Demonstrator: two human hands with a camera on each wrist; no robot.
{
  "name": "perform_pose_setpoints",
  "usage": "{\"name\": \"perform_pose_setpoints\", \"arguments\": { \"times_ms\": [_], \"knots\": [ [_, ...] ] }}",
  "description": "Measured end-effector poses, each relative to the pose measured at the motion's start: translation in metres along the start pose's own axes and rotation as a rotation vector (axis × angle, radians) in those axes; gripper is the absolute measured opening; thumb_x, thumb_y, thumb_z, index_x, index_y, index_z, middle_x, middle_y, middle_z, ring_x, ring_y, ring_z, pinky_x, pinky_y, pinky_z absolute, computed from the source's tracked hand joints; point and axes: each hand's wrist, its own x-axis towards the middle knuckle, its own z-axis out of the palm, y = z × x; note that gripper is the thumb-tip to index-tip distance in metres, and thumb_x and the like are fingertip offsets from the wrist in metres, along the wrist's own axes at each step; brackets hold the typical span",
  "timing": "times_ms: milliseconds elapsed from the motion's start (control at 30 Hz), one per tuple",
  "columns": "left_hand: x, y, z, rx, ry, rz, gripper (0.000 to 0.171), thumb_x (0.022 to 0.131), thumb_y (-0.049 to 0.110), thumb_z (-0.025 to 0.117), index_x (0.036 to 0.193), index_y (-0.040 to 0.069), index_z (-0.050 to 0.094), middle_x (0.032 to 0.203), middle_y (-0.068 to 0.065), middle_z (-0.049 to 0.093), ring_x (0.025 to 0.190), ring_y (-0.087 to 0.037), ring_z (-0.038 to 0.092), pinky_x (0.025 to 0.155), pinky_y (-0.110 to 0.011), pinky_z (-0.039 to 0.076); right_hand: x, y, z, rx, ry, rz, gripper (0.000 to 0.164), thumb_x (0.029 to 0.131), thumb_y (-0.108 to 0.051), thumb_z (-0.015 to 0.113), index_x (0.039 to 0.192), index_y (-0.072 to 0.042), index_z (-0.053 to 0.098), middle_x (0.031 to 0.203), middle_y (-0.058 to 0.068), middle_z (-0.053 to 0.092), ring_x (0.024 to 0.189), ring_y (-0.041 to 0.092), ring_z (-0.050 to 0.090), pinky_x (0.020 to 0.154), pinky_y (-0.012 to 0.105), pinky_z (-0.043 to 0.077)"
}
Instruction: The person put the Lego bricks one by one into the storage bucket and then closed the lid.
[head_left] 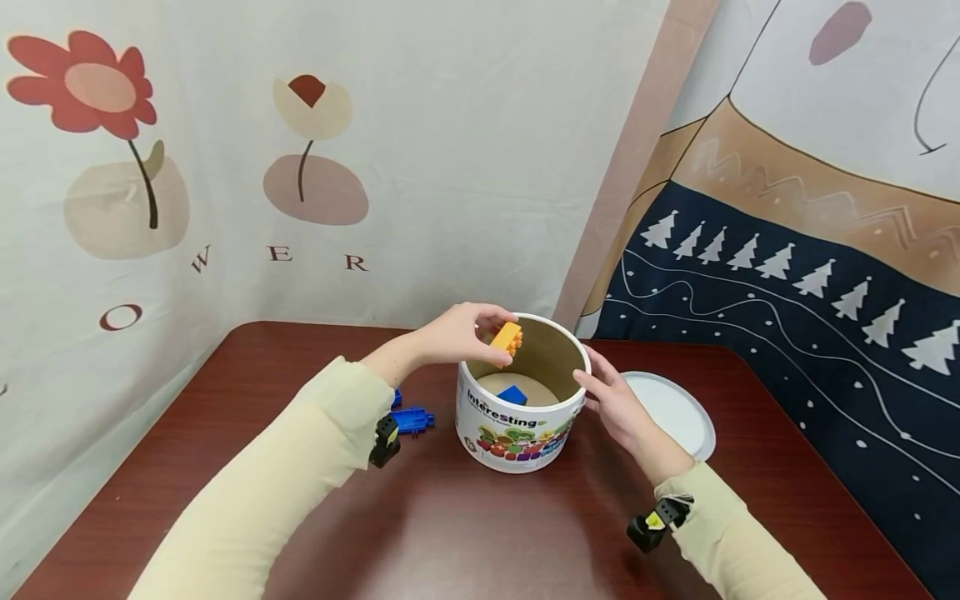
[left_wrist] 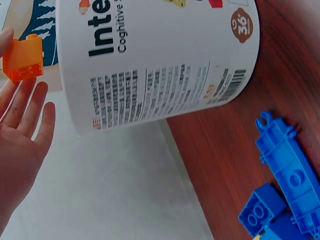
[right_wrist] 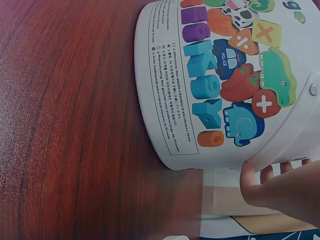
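Note:
A white plastic bucket [head_left: 480, 417] with colourful toy pictures stands upright on the table, its top open. My left hand [head_left: 461, 335] pinches an orange toy building block [head_left: 506, 337] between thumb and fingers, above the left side of the bucket's mouth. In the left wrist view that block [left_wrist: 24, 56] shows clear of the bucket wall. A blue block [head_left: 513, 395] lies inside on the bucket's bottom. My right hand [head_left: 611, 396] grips the bucket's right side at the rim. In the right wrist view the right hand [right_wrist: 285, 185] is beside the bucket's handle band, partly cut off.
Left of the bucket lie blue toy pieces, including a long base piece [head_left: 412, 420] with hooked ends and a smaller blue block [left_wrist: 262, 207]. A round white lid [head_left: 675, 412] rests on the brown table [head_left: 480, 533] at the right. Printed curtains hang behind the table.

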Motion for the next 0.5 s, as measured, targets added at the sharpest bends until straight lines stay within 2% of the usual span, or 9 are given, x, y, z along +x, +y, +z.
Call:
{"name": "perform_pose_setpoints", "arguments": {
  "times_ms": [133, 267, 367, 500],
  "knots": [
    [-0.001, 0.001, 0.003, 0.013, 0.012, 0.008, 0.057, 0.077, 0.024, 0.075, 0.128, 0.007, 0.054, 0.122, -0.009, 0.06, 0.114, -0.025, 0.055, 0.097, -0.039, 0.047, 0.0, 0.001, 0.001, 0.007, 0.004, 0.006, 0.056, 0.099, -0.016, 0.043, 0.149, -0.014, 0.02, 0.155, 0.013, 0.019, 0.137, 0.032, 0.024, 0.111, 0.052, 0.026],
    [-0.004, -0.001, -0.002, 0.018, 0.036, 0.021, 0.057, 0.078, 0.025, 0.075, 0.128, 0.008, 0.054, 0.126, -0.01, 0.059, 0.119, -0.027, 0.053, 0.102, -0.043, 0.042, 0.001, 0.0, 0.001, 0.014, 0.005, 0.008, 0.055, 0.099, -0.015, 0.041, 0.149, -0.014, 0.02, 0.155, 0.013, 0.019, 0.137, 0.032, 0.024, 0.111, 0.053, 0.026],
    [-0.011, -0.006, -0.009, 0.015, 0.073, 0.023, 0.057, 0.079, 0.025, 0.074, 0.129, 0.008, 0.054, 0.128, -0.012, 0.058, 0.12, -0.027, 0.053, 0.102, -0.044, 0.041, 0.0, 0.0, 0.001, 0.008, 0.003, 0.003, 0.055, 0.099, -0.015, 0.041, 0.15, -0.013, 0.019, 0.155, 0.014, 0.018, 0.136, 0.032, 0.024, 0.111, 0.052, 0.026],
    [-0.028, -0.019, -0.02, 0.009, 0.133, -0.004, 0.056, 0.079, 0.026, 0.074, 0.128, 0.009, 0.054, 0.129, -0.013, 0.058, 0.119, -0.028, 0.054, 0.101, -0.045, 0.043, 0.0, 0.0, 0.002, 0.002, 0.003, 0.001, 0.055, 0.099, -0.015, 0.04, 0.15, -0.013, 0.018, 0.155, 0.014, 0.018, 0.136, 0.031, 0.025, 0.111, 0.051, 0.027]
  ]
}}
